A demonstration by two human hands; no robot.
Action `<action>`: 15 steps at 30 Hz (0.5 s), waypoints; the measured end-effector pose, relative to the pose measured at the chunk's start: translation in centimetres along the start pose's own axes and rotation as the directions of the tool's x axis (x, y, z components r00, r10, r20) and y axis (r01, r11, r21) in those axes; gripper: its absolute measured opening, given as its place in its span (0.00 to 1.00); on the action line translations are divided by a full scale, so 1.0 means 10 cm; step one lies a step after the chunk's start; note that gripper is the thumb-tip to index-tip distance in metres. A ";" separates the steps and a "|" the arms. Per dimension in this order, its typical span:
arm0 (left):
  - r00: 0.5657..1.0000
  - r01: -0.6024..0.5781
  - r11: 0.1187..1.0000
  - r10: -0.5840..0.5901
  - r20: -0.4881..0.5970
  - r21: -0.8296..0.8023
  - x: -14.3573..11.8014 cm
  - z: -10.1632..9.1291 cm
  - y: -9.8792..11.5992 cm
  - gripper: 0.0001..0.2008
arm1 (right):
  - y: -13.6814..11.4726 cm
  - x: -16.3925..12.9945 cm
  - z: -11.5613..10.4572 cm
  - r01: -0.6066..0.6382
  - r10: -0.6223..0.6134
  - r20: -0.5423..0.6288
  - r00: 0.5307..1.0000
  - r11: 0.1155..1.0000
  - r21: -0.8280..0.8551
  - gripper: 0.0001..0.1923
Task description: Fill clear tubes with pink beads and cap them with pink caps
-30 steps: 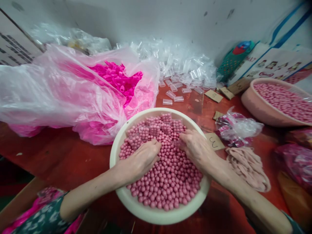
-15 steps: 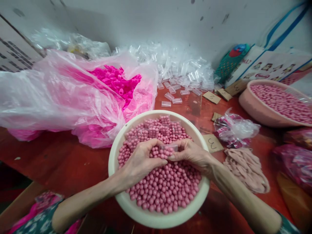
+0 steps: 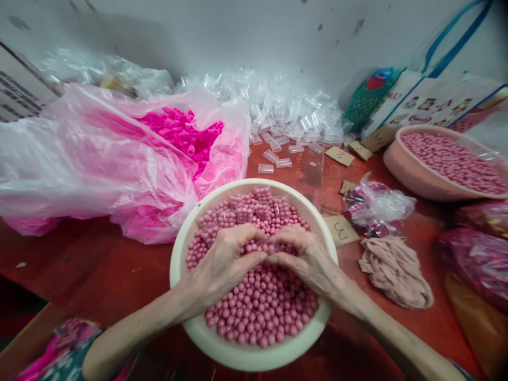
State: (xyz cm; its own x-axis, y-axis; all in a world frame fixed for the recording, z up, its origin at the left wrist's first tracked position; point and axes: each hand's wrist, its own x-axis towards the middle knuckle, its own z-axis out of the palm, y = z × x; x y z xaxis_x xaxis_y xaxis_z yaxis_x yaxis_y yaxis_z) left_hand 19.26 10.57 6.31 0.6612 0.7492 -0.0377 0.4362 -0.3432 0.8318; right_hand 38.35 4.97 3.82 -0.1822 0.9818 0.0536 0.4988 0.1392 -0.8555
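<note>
Pink beads (image 3: 257,312) past counting in two tubs (image 3: 177,259)

Two hands show: one left hand (image 3: 226,256), one right hand (image 3: 311,259). Of the tubs, one is cream and one pink. Of cardboard pieces (image 3: 340,230), at least five are in sight. There is one beige cloth (image 3: 395,270), one teal basket (image 3: 369,100) and one white bag (image 3: 428,103) with blue handles. The clear cases (image 3: 265,168) and the bright pink pieces (image 3: 182,132) overlap too much to count.

Small workshop-type space, home or factory unclear: red counter (image 3: 99,264) against spotted grey wall (image 3: 238,32), bulk parts all over. Lg. cream basin (image 3: 254,360) of pink beads (image 3: 257,317), 2nd basin (image 3: 408,177) of similar pcs. (image 3: 448,159), big heap of clear plastic cases (image 3: 286,108), open bag (image 3: 79,153) of bright-pink bits (image 3: 198,138), cardboard tags (image 3: 340,230) w/ handwritten nos.
</note>
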 end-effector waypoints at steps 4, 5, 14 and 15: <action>0.997 0.065 0.995 -0.068 0.042 0.081 -0.02 0.00 -0.14 0.13 | 0.08 0.02 -0.11 0.079 -0.067 0.052 0.996 0.947 -0.310 0.04; 0.992 0.086 0.993 -0.092 0.083 0.079 -0.01 0.00 -0.16 0.11 | 0.08 0.02 -0.13 0.081 -0.055 0.080 0.995 0.924 -0.374 0.06; 0.998 0.008 0.989 -0.017 0.059 0.146 -0.02 0.14 -0.37 0.14 | 0.07 -0.30 0.18 0.221 -0.224 0.050 0.973 0.854 -0.471 0.21; 0.999 0.015 0.989 -0.021 0.041 0.147 -0.03 0.15 -0.36 0.14 | 0.09 -0.30 0.20 0.216 -0.220 0.042 0.974 0.867 -0.449 0.21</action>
State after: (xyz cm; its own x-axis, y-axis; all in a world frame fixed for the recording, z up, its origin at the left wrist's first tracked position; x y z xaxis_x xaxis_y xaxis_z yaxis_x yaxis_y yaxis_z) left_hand 18.44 10.75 2.50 0.6764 0.7324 -0.0781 0.5309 -0.4114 0.7408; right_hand 37.66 1.89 1.90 -0.3231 0.9206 0.2192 0.7736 0.3903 -0.4993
